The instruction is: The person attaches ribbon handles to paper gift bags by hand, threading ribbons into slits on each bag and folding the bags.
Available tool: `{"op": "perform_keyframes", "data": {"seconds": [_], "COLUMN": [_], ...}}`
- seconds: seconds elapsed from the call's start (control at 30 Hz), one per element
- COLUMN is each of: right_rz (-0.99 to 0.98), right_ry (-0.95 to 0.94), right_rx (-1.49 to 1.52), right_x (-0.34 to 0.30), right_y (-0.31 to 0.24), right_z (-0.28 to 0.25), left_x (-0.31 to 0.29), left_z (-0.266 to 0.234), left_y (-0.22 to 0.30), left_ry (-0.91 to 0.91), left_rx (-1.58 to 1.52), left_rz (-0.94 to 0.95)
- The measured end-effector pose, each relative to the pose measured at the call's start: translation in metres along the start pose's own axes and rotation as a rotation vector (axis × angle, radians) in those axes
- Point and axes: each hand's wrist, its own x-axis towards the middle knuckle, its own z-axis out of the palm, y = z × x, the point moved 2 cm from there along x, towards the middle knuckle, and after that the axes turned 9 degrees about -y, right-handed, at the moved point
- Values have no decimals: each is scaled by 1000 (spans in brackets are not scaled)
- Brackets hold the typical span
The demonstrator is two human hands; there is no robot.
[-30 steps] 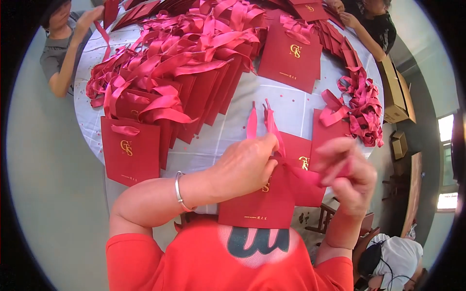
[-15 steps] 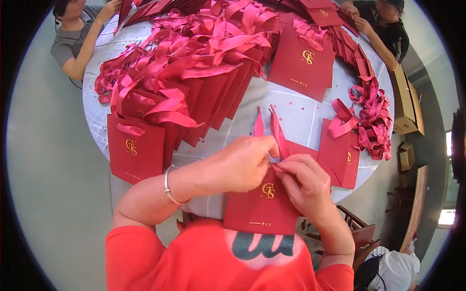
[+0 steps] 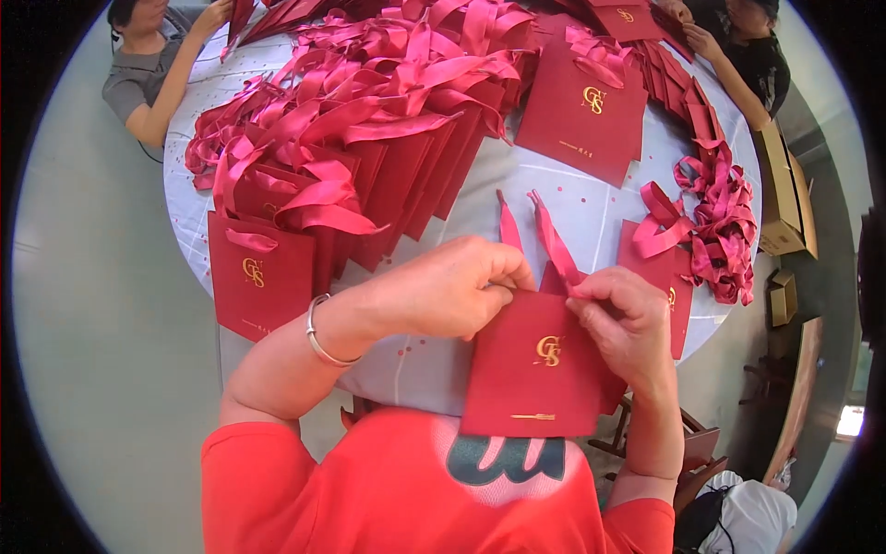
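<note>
A dark red paper gift bag (image 3: 517, 397) with gold print hangs upright between my hands, its bottom edge in front of my shirt. My left hand (image 3: 466, 288) is closed at the bag's top left corner, its thumb and fingers pinched together there. At the top right corner, my right hand (image 3: 628, 319) pinches a pink-red satin ribbon (image 3: 554, 238) close to the bag. That ribbon runs up and away to a narrow dark tip, and a second ribbon end (image 3: 508, 226) rises beyond my left fingers. What lies inside the fingertips is hidden.
Bags with ribbon handles (image 3: 263, 286) crowd the left of the round, white-covered table (image 3: 434, 369). Another bag (image 3: 581, 120) lies ahead. A ribbon heap (image 3: 724, 231) sits at the right edge. Two people work across the table; cardboard boxes (image 3: 784, 198) stand at right.
My hands have moved apart from their close pinch over the ribbon, the right one going right. The bag has shifted right and slightly up, and its top edge now shows between them.
</note>
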Motion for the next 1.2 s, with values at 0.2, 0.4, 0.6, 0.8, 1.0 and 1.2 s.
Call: {"op": "perform_keyframes", "data": {"seconds": [0.2, 0.4, 0.6, 0.8, 1.0, 1.2], "right_rz": [-56, -255, -196, -188, -170, -178], "right_ry": [24, 34, 7, 20, 35, 61], "right_rx": [-95, -228, -223, -208, -18, -51], "right_x": [-3, -22, -22, -23, -23, -22], "right_y": [-8, -19, -14, -9, -8, -12], "right_z": [4, 13, 32, 37, 33, 34], "left_x": [1, -2, -1, -2, -1, 2], "left_z": [9, 7, 5, 3, 2, -1], "left_y": [0, 1, 0, 1, 3, -6], "left_ry": [-103, -48, 4, 22, -47, -150], "left_rx": [-94, -60, 53, 154, 24, -194], "left_rz": [-129, -115, -66, -7, -139, -181]}}
